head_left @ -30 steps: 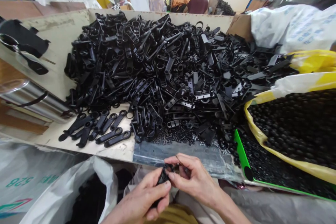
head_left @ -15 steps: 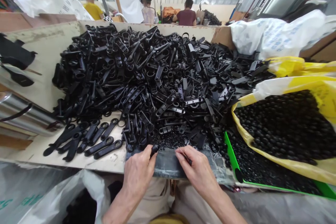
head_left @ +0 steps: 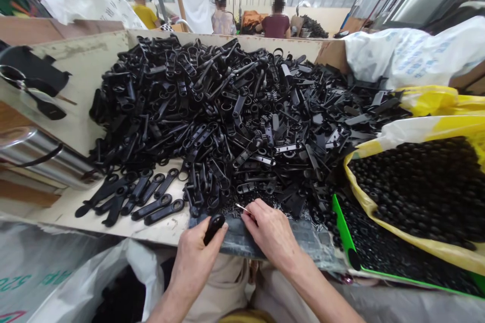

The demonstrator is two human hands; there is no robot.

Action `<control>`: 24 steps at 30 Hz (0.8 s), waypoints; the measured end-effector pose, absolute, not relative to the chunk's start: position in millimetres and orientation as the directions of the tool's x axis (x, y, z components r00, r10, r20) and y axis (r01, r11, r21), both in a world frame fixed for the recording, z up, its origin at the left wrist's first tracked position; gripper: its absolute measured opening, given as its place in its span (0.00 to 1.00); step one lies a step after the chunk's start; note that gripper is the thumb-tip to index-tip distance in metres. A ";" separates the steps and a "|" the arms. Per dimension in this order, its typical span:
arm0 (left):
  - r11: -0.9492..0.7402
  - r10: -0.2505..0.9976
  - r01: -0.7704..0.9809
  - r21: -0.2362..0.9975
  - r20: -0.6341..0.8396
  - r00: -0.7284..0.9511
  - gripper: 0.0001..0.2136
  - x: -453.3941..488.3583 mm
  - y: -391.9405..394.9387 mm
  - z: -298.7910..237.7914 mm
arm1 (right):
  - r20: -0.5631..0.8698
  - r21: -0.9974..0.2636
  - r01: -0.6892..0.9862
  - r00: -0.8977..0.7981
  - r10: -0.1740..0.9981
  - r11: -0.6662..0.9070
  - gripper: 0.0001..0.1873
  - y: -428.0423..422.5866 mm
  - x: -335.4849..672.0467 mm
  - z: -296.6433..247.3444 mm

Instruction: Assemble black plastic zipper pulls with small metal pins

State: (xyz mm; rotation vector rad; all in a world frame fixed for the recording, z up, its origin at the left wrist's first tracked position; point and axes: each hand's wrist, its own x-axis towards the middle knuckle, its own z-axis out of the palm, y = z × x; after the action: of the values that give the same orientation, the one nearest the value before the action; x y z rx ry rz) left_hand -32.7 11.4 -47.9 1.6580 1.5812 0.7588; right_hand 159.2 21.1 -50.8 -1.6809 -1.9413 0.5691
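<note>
My left hand (head_left: 199, 252) is closed around a black plastic part (head_left: 214, 227) with a rounded end, gripped between thumb and fingers; the palm hides the rest of it. To its right, my right hand (head_left: 273, 236) pinches a thin metal tool (head_left: 241, 207) whose pale tip points left over small black bits. I cannot make out the tool's exact kind. Both hands are above a dark worn board (head_left: 305, 237) at the front edge. Beyond them rises a large heap of black plastic parts (head_left: 212, 111). Left of my hands, several black ring-ended handles (head_left: 164, 209) lie on the pale tabletop.
On the right, a yellow bag (head_left: 358, 189) holds small round black pieces, beside a green-edged tray (head_left: 343, 232) of tiny parts. A steel flask (head_left: 56, 156) lies at the left. An open white bag (head_left: 146, 257) stands at lower left. Several people are in the background.
The view has swung slightly left. My left hand has turned, showing more of the black part. The metal tool's tip now points left past my right fingers.
</note>
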 end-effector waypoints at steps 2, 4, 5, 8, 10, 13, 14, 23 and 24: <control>0.081 0.993 0.451 0.889 -0.113 0.045 0.17 -32.1 9.7 -45.0 | 0.095 -0.646 0.753 -0.082 0.992 0.124 0.10 21.3 159.0 -50.1; 0.185 0.980 0.310 0.933 -0.197 0.011 0.19 -30.4 7.6 -41.4 | 0.089 -0.702 0.704 -0.063 0.994 0.108 0.10 21.4 160.1 -48.1; 0.259 0.964 0.225 0.939 -0.267 0.002 0.20 -29.3 6.5 -39.0 | 0.084 -0.737 0.669 -0.054 0.995 0.099 0.09 20.8 161.0 -46.7; 0.503 0.864 -0.059 0.862 -0.500 0.058 0.26 -24.3 3.2 -29.0 | 0.058 -0.833 0.549 -0.034 0.998 0.067 0.10 14.0 161.9 -43.4; 0.579 0.816 -0.165 0.799 -0.565 0.124 0.29 -19.4 1.6 -21.9 | -0.010 -0.940 0.340 0.003 1.000 -0.010 0.15 5.9 158.7 -43.6; 0.609 0.793 -0.252 0.752 -0.586 0.167 0.29 -9.4 -0.4 -13.9 | -0.190 -0.969 -0.168 0.041 0.981 -0.181 0.21 -5.4 148.8 -46.9; 0.615 0.788 -0.275 0.739 -0.590 0.178 0.28 -5.9 -1.1 -12.5 | -0.237 -0.930 -0.298 0.039 0.971 -0.215 0.23 -7.7 145.2 -47.9; 0.653 0.750 -0.426 0.626 -0.613 0.249 0.29 8.6 -5.0 -32.0 | -0.331 -0.829 -0.496 0.063 0.942 -0.258 0.26 -11.5 131.3 -47.2; 0.654 0.748 -0.431 0.621 -0.614 0.250 0.29 9.1 -5.5 -33.3 | -0.329 -0.836 -0.486 0.073 0.942 -0.254 0.26 -11.9 131.1 -48.2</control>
State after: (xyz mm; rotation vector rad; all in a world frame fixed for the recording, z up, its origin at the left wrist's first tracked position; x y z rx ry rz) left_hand 9.1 -5.5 -33.3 0.3585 1.0376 0.8262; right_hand 131.1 -11.9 -48.2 -1.1099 -0.5695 1.4998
